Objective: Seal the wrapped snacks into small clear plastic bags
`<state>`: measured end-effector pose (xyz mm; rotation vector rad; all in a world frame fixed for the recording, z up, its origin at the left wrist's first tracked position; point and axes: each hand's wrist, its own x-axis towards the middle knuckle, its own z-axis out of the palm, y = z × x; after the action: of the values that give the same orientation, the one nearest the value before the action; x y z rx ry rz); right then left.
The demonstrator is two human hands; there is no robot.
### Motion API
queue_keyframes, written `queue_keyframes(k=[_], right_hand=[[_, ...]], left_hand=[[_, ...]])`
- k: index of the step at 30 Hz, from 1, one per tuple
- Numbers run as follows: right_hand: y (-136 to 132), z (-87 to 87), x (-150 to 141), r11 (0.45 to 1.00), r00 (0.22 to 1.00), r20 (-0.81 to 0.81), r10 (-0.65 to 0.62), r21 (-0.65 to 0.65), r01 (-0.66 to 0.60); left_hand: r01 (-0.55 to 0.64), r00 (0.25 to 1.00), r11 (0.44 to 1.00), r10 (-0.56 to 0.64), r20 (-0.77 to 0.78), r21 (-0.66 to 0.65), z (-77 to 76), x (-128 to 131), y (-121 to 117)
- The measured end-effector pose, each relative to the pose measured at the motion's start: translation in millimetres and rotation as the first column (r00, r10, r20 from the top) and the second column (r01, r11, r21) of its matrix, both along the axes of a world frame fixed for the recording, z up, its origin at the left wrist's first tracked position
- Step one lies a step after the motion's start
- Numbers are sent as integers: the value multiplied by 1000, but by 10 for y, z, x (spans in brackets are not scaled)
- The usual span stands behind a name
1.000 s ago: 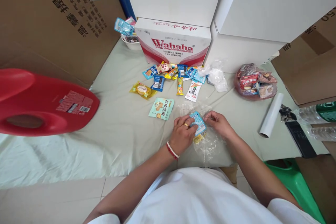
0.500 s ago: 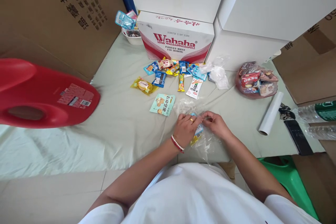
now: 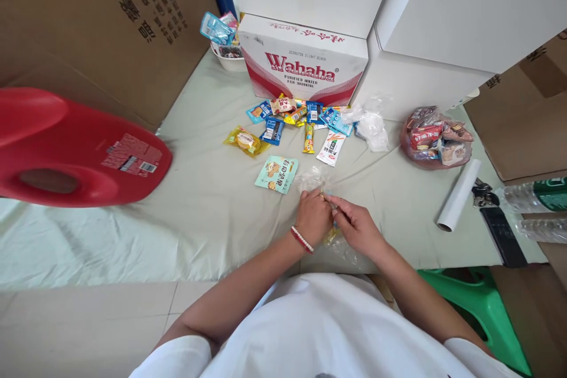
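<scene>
My left hand [image 3: 313, 215] and my right hand [image 3: 354, 225] meet over a clear plastic bag [image 3: 310, 179] lying on the pale cloth. Both hands are closed, pinching the bag's film between fingers and thumbs. A little yellow of a snack packet [image 3: 330, 237] shows inside the bag under my hands; the rest of what is inside is hidden. My left wrist wears a red and white bead bracelet. A mint-green snack packet [image 3: 277, 173] lies just beyond my left hand.
Several small snack packets [image 3: 301, 121] lie before a Wahaha box [image 3: 305, 62]. A full bag of snacks [image 3: 436, 137], a white roll [image 3: 458, 194], keys and a black device [image 3: 499, 225] sit right. A red plastic stool [image 3: 66, 150] lies left; cardboard boxes surround.
My hands have drawn together over the bag. The blue packet seen a second ago is now covered by my hands, and the bag looks bunched under them.
</scene>
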<state>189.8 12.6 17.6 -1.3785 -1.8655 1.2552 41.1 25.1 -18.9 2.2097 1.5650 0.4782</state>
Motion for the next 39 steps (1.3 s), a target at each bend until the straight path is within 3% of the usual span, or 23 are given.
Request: queue_keyframes(k=[3,5,8,10,12,13,15,16,20,24,26,29,31,34,36,39], right_hand=[[-139,-156,-55,982,997,80,9,189,-24],[-201,-243,-81,970,986,163,25,235,-64],[-249,-262,-163,971,912,401,90,170,-170],[-248,-196,-246,970,799,585,136,84,-227],[-228,-100,-333,966,678,714,174,10,-258],[-215,-54,-372,962,630,753,191,-17,-272],[-191,17,-432,953,560,799,220,-52,-300],[-183,37,-450,946,534,812,233,-63,-317],[-171,43,-435,915,477,832,282,-84,-394],[-150,28,-311,888,517,793,322,-63,-456],[-128,41,-244,881,548,762,344,-59,-470],[-93,74,-171,874,585,722,368,-54,-483],[-73,85,-147,870,605,702,377,-44,-491],[-51,54,-140,865,633,675,379,-16,-501],[-49,7,-141,869,639,670,378,-18,-495],[-98,-35,-97,872,653,655,380,-18,-490]], left_hand=[[-65,982,990,86,167,-126,33,-106,26],[-104,925,967,179,335,-231,37,-171,29],[-81,734,925,307,605,-371,2,-224,4],[-120,612,922,361,703,-369,-37,-251,-23],[-310,568,897,440,696,-315,-69,-293,-48],[-426,567,860,497,657,-282,-77,-319,-57],[-582,597,783,594,539,-220,-79,-370,-66],[-606,631,771,616,472,-195,-73,-386,-65],[-555,767,815,579,278,-164,-69,-360,16],[-543,676,762,646,355,-352,-128,-355,256],[-469,625,744,660,416,-476,-130,-413,372],[-330,601,756,630,492,-565,-36,-506,418],[-304,614,806,573,542,-508,71,-515,336],[-323,759,928,373,534,-188,194,-416,96],[-174,892,984,142,429,36,203,-319,-75],[103,955,983,-139,261,150,113,-240,-261]])
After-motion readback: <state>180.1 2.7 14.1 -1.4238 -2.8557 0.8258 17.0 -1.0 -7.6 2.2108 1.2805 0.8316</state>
